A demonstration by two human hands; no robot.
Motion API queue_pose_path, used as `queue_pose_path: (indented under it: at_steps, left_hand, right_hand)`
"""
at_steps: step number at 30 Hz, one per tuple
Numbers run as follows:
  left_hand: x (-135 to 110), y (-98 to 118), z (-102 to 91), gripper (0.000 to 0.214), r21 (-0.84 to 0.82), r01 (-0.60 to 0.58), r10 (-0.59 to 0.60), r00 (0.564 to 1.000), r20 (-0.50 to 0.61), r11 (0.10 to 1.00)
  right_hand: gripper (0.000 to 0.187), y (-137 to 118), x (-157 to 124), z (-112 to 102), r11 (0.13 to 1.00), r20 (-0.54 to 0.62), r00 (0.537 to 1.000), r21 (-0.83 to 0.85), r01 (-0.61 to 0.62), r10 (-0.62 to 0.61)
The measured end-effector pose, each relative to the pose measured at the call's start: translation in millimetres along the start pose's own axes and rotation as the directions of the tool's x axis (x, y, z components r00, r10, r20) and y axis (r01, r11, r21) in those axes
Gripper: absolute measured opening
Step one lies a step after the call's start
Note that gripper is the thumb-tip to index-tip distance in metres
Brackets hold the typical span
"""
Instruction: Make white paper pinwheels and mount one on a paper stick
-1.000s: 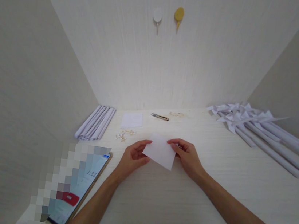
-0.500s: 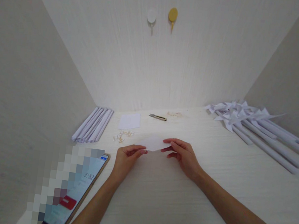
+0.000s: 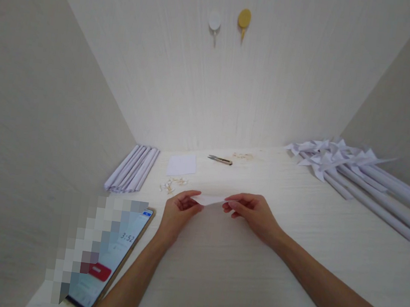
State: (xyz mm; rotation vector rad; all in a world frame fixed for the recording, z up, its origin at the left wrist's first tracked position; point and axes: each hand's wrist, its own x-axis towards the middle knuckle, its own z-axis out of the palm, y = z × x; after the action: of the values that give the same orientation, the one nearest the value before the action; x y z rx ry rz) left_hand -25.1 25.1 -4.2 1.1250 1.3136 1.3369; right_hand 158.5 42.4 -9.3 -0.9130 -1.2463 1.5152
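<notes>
My left hand and my right hand pinch the two ends of a small white paper sheet just above the pale tabletop. The sheet lies nearly flat and edge-on to the camera, curled slightly between my fingertips. Both hands have fingers closed on the paper's edges, at the middle of the table.
A bundle of rolled white paper sticks lies at the left wall. A white square sheet, small scissors and little wooden pins lie behind my hands. Finished paper pinwheels lie right. A phone rests at front left.
The paper, tilted up facing the camera a second ago, has been lowered to almost flat. Both hands kept their hold and shifted only slightly.
</notes>
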Motion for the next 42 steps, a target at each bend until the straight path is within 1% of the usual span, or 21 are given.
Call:
queue_pose_path:
  at_steps: [1,2,4,6,10,13,20,27,36,39,42]
  left_hand:
    - [0.1,-0.2,0.0,0.031,-0.004,0.007,-0.007,1.000,0.016,1.000]
    - [0.2,-0.3,0.1,0.029,0.000,0.006,-0.006,1.000,0.028,1.000]
    - [0.5,-0.2,0.0,0.020,0.034,-0.010,0.009,0.999,0.037,0.999]
    - [0.8,-0.1,-0.4,0.014,0.091,-0.026,0.021,0.998,0.052,0.996]
    - [1.6,-1.7,-2.0,0.014,0.161,-0.047,0.037,0.997,0.065,0.986]
    - [1.9,-4.0,-2.7,0.015,0.163,-0.043,0.036,0.998,0.045,0.986]
    - [1.8,-5.4,-2.5,0.018,0.133,0.017,-0.015,1.000,-0.019,0.991]
    - [1.9,-5.0,1.5,0.019,0.116,0.003,0.005,0.998,-0.069,0.993]
    - [-7.1,-2.0,15.4,0.014,-0.001,-0.039,0.038,0.985,-0.168,0.999]
    - [-10.1,-1.0,19.0,0.014,-0.011,-0.061,0.058,0.979,-0.196,0.998]
    - [-11.4,0.2,20.3,0.014,-0.012,-0.072,0.067,0.970,-0.234,0.997]
  right_hand:
    - [0.014,0.2,0.4,-0.3,1.000,-0.013,1.000,0.005,0.001,-0.001]
    - [0.015,0.6,1.0,-0.8,1.000,-0.028,1.000,0.017,0.000,0.001]
    - [0.016,1.7,2.5,-2.0,0.999,-0.071,0.997,0.052,-0.004,0.008]
    - [0.016,3.1,4.0,-3.0,0.997,-0.113,0.994,0.075,-0.004,0.012]
    - [0.017,5.1,5.5,-3.5,0.997,-0.158,0.987,0.072,-0.020,0.031]
    - [0.017,5.3,5.2,-3.0,0.997,-0.166,0.985,0.065,-0.039,0.049]
    - [0.016,5.2,3.6,-3.0,0.998,-0.154,0.987,0.064,-0.023,0.033]
    - [0.016,6.9,4.5,-3.8,0.997,-0.171,0.985,0.070,-0.020,0.032]
    - [0.018,1.4,-0.3,0.4,0.998,-0.235,0.970,0.000,0.068,-0.066]
    - [0.018,1.8,1.1,-0.9,0.996,-0.217,0.973,0.025,0.084,-0.077]
    - [0.018,1.6,0.9,0.7,0.992,-0.196,0.978,0.085,0.090,-0.072]
